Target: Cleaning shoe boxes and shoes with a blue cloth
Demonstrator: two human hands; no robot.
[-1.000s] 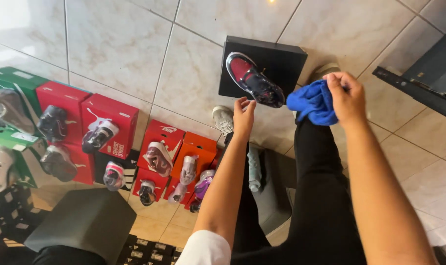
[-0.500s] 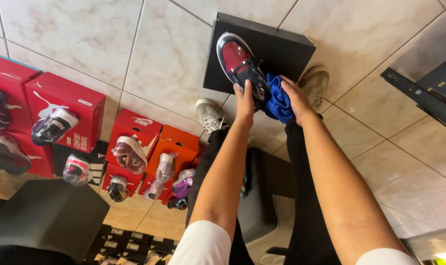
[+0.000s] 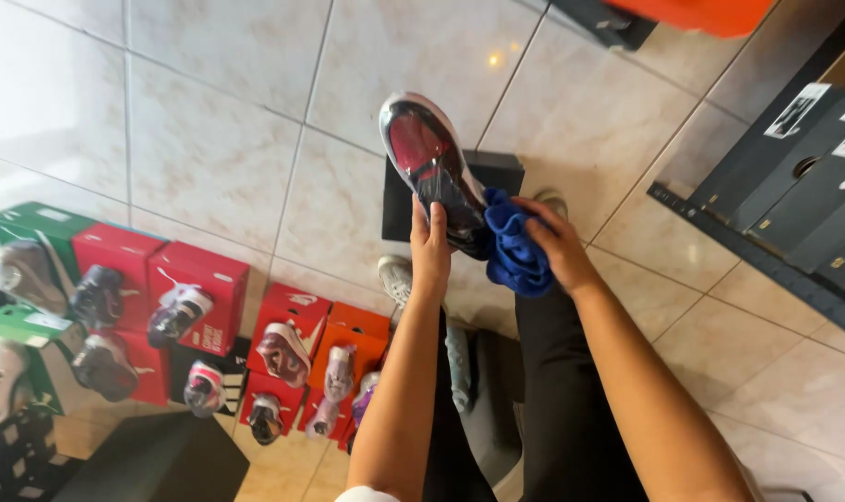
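L hand [image 3: 431,249] has its fingers clamped round the heel of a red-and-black sneaker [image 3: 429,160], held up in the air above a black box [image 3: 497,172] on the tiled floor. R hand [image 3: 557,244] bunches a blue cloth [image 3: 512,253] vs. the shoe's side. Risk: grip sits only at the heel end, so a hard rub w/ the cloth could twist the shoe loose and drop it onto the box or floor.

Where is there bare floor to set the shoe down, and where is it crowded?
Bare tile floor lies open left of the black box, above the boxed shoes. More free tile sits between the right hand and the dark shelf. Crowded: the red and green shoe boxes at lower left, and around the person's feet.
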